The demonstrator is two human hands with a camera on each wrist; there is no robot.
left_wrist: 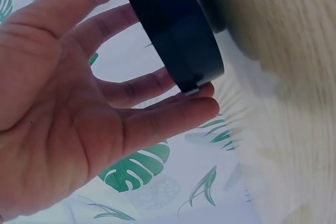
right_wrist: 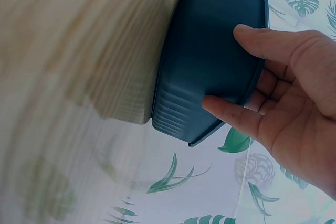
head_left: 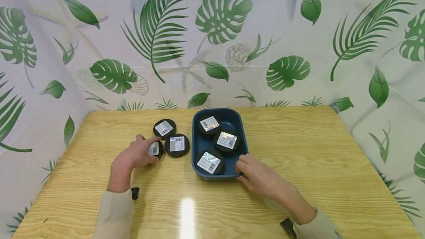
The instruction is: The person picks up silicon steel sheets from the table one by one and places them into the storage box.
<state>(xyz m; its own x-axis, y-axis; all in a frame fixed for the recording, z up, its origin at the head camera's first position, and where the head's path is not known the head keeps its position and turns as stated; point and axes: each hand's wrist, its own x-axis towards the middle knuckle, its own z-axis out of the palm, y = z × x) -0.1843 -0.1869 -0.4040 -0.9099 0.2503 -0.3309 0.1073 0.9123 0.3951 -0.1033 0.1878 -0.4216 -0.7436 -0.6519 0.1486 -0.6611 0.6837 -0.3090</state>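
At the left of the head view, my left hand [head_left: 137,154] grips a roll of black tape [left_wrist: 173,30] between thumb and fingers. Its white label [head_left: 154,149] is partly covered by the hand. Two more black tape rolls lie flat beside it, one farther back [head_left: 164,128] and one to the right [head_left: 177,145]. My right hand [head_left: 258,177] holds the near right corner of a dark blue plastic bin [head_left: 203,144], thumb and fingers over its rim. Inside the bin are three labelled tape rolls, at the back [head_left: 209,124], middle [head_left: 227,140] and front [head_left: 210,162].
The bin stands on a light wooden table [head_left: 299,139], right of the loose rolls. A white cloth with green leaf prints [head_left: 249,80] hangs along the table's back and sides. Each wrist wears a dark band with a small black piece [head_left: 135,193].
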